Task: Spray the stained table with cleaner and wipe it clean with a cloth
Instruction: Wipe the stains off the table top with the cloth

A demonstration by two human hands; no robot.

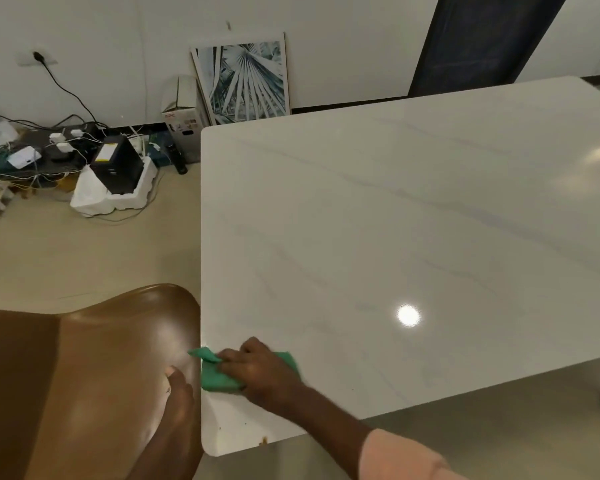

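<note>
A glossy white marble-look table (413, 220) fills the right of the head view. My right hand (260, 370) presses flat on a folded green cloth (219, 377) at the table's near left edge, with a cloth corner hanging past the edge. Small brown stains (264, 441) sit near the table's front corner. My left hand (179, 393) is just left of the table edge, below the tabletop, held against it with the thumb up; its fingers are hidden. No spray bottle is in view.
A brown wooden chair (84, 375) stands tight against the table's left side. On the floor at the back left lie cables, chargers, a black device in white foam (118, 174) and a box. A framed leaf print (246, 81) leans on the wall.
</note>
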